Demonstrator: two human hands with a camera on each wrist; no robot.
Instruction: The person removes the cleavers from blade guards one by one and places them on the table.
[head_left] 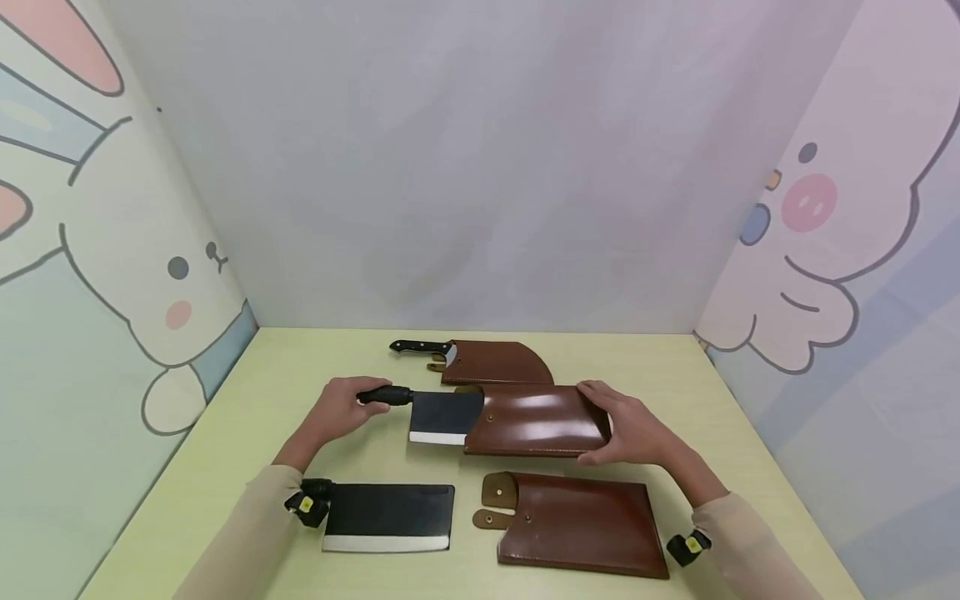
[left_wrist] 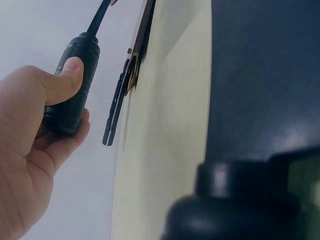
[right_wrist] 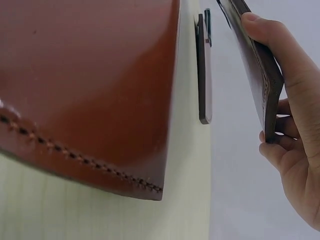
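My left hand [head_left: 347,407] grips the black handle [left_wrist: 75,82] of a cleaver [head_left: 446,415], its dark blade with a bright cutting edge lying partly inside a brown leather sheath [head_left: 543,419]. The front part of that blade is hidden in the leather. At the sheath's far right end, my right hand [head_left: 626,425] holds it with the thumb on the lower edge and fingers at the upper one. In the right wrist view the held sheath [right_wrist: 257,75] is raised off the table, seen nearly edge-on between thumb and fingers.
A second cleaver [head_left: 390,517] lies near the left forearm. Right of it lies another brown sheath [head_left: 585,523] with its strap [head_left: 491,519] unfastened. Farther back, a black-handled knife [head_left: 420,347] sits in a rounded sheath [head_left: 498,363]. The pale table [head_left: 315,354] meets walls at the back and sides.
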